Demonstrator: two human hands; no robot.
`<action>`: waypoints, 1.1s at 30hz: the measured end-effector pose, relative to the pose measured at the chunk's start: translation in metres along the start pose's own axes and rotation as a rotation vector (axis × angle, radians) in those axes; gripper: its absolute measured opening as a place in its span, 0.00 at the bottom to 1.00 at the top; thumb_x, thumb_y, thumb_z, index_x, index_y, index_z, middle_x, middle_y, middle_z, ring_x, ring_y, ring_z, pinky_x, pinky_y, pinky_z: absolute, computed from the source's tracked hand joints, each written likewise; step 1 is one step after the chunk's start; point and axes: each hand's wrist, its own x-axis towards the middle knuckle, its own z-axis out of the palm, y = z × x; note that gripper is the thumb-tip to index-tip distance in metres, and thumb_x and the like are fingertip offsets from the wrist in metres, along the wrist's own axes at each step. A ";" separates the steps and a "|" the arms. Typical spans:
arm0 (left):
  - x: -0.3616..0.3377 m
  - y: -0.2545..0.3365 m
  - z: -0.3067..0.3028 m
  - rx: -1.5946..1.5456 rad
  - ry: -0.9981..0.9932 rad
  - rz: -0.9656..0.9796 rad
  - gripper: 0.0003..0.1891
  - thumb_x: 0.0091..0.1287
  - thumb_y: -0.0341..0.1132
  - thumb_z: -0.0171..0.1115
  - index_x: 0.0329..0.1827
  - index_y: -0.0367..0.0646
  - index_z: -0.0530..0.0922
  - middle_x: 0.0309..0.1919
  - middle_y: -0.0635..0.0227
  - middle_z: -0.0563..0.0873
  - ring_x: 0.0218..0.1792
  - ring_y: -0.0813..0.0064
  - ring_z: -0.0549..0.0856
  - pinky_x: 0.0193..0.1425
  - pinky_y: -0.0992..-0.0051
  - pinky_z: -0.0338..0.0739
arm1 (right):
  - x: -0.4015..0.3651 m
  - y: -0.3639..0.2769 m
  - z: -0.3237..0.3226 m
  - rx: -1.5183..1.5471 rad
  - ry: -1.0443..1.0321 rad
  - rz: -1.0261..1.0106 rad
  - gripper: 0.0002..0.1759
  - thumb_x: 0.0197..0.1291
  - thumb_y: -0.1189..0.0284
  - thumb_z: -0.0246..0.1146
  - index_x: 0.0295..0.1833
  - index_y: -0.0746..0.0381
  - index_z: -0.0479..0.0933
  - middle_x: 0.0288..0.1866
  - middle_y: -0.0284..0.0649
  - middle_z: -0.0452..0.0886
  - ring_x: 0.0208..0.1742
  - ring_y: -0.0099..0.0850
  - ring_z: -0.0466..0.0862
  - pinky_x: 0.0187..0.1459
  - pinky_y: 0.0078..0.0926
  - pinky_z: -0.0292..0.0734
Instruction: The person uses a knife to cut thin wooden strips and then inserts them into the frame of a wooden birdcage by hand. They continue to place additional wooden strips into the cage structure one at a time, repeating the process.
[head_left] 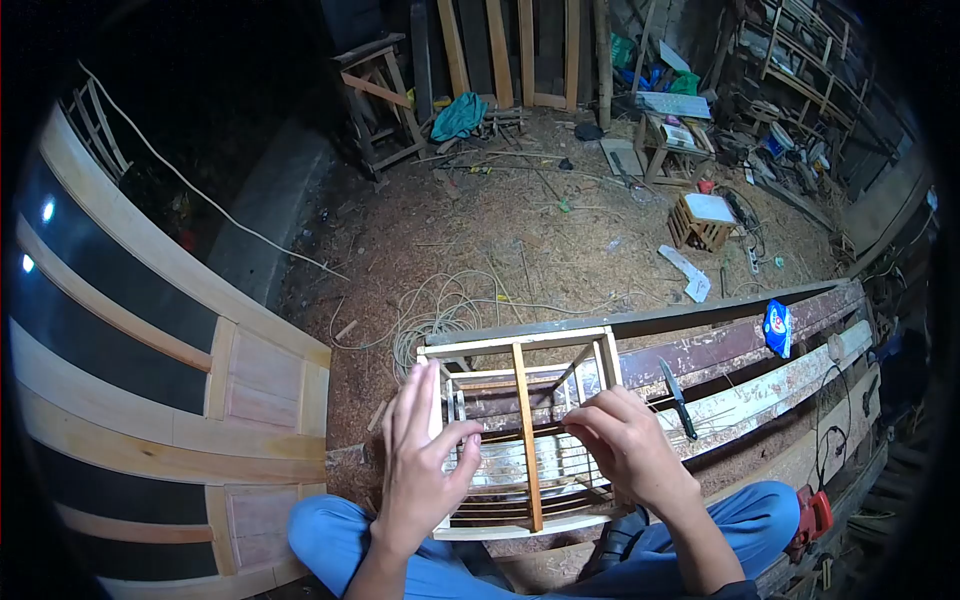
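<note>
A small wooden frame [528, 440] with thin rods across it, like a cage, stands before me between my knees. My left hand [425, 455] is over its left side, fingers stretched out and thumb apart, holding nothing that I can see. Over the right side, my right hand [630, 440] is closed in a pinch; whatever its fingertips hold, if anything, is too small to make out. Just right of that hand, a knife [679, 402] with a black handle lies on the worn planks [725, 405], near some thin sticks.
A blue packet [777, 328] sits on the planks at right. A red tool [812, 515] is beside my right knee. Large wooden door panels [150, 435] lean at left. Coiled cord [440, 310] lies on the shavings-covered floor, with a slatted crate [700, 222] farther back.
</note>
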 end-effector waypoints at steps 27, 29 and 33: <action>0.002 0.002 0.006 -0.075 -0.136 0.060 0.07 0.78 0.30 0.63 0.52 0.44 0.86 0.40 0.63 0.85 0.50 0.61 0.84 0.74 0.55 0.65 | -0.005 0.005 0.012 -0.164 0.023 -0.061 0.20 0.57 0.82 0.68 0.55 0.58 0.87 0.39 0.37 0.73 0.44 0.38 0.78 0.47 0.39 0.71; 0.002 0.001 0.007 -0.067 -0.137 0.065 0.07 0.77 0.30 0.62 0.52 0.44 0.86 0.41 0.63 0.85 0.50 0.60 0.84 0.74 0.55 0.65 | -0.004 0.005 0.013 -0.163 0.022 -0.061 0.19 0.57 0.82 0.68 0.55 0.58 0.87 0.39 0.37 0.73 0.44 0.38 0.78 0.47 0.39 0.70; 0.002 0.000 0.008 -0.053 -0.135 0.048 0.06 0.77 0.31 0.62 0.50 0.43 0.86 0.39 0.63 0.84 0.49 0.61 0.84 0.74 0.55 0.65 | -0.003 0.003 0.014 -0.176 0.021 -0.073 0.19 0.57 0.83 0.67 0.54 0.58 0.86 0.39 0.37 0.72 0.44 0.38 0.77 0.46 0.39 0.70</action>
